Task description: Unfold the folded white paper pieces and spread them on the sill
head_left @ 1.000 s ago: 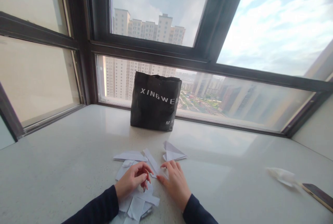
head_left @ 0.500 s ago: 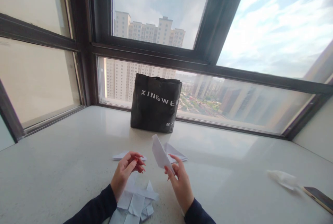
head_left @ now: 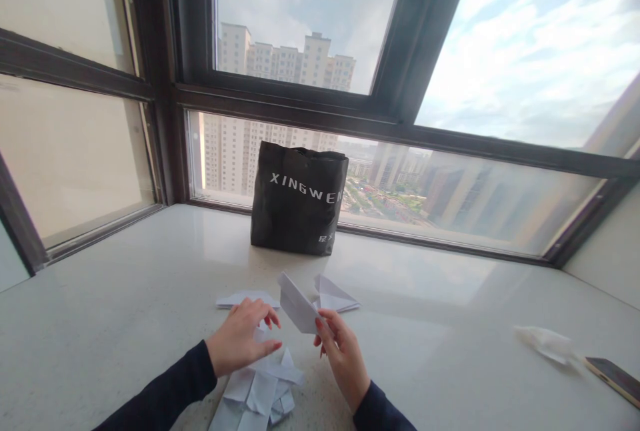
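Tipped lower and further left than half a second ago: folded paper piece (head_left: 297, 304), pinched at its near corner between thumb and fingertips of right hand (head_left: 340, 351), raised clear of the ledge. Dropped and flattened as well: left hand (head_left: 243, 344), open, fingers spread, palm down over paper pile (head_left: 260, 394); hard to tell whether resting on the top sheets or just above them. Beyond the hands, lying on stone ledge (head_left: 125, 297): folded paper triangle (head_left: 334, 294) just right of the held piece, and flat paper scrap (head_left: 245, 298) just behind the left fingers. Further back, upright near the window: black bag (head_left: 297, 201) with white lettering. Far right, well apart from both hands: crumpled white wrapper (head_left: 545, 344), and beside it phone (head_left: 614, 379), cut off by the picture's edge. Dark sleeves on both forearms. Outside the glass, tall apartment blocks under a cloudy sky.
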Demonstrator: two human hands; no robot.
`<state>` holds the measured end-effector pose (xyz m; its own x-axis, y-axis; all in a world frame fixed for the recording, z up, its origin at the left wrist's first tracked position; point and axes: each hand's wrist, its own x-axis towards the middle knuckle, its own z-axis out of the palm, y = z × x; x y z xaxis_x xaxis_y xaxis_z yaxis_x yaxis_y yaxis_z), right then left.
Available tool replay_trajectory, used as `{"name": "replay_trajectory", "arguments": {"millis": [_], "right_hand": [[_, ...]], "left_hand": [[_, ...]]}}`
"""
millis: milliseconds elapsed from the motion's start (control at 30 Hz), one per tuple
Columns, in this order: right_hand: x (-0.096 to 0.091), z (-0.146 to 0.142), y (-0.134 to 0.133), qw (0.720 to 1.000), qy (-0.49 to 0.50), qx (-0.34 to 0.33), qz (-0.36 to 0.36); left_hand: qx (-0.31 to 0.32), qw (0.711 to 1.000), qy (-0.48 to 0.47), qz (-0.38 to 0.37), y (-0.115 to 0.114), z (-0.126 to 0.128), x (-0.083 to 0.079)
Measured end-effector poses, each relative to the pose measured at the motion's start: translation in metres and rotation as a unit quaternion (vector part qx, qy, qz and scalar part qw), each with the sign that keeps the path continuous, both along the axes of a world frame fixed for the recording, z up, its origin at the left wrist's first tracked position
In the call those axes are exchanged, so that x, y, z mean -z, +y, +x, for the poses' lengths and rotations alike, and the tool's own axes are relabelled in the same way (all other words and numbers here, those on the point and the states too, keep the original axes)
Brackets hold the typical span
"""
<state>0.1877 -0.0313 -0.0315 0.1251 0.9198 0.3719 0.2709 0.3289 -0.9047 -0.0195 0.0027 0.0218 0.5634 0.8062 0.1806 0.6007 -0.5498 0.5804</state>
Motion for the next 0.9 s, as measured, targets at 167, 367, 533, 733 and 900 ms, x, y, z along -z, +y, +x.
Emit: {"name": "replay_trajectory", "arguments": {"millis": [167, 367, 533, 733, 900], "right_hand": [[-0.001, 0.0, -0.001, 1.0, -0.005, -0.006, -0.005], [-0.007, -0.002, -0.006, 0.999, 0.032, -0.041, 0.006], [-0.014, -0.005, -0.008, 0.995, 0.066, -0.068, -0.001], [-0.016, -0.003, -0.007, 0.991, 0.124, 0.025, 0.038], [-0.014, -0.005, -0.011, 0.996, -0.051, -0.069, 0.028]], "left_hand": [[0.054, 0.995, 0.065, -0.057, -0.01, 0.005, 0.001], [0.048, 0.984, -0.114, -0.125, 0.001, 0.005, 0.007], [0.017, 0.944, -0.248, -0.218, 0.006, 0.006, 0.007], [0.005, 0.921, -0.298, -0.252, 0.011, 0.005, 0.015], [0.013, 0.88, -0.348, -0.325, 0.015, 0.003, 0.015]]}}
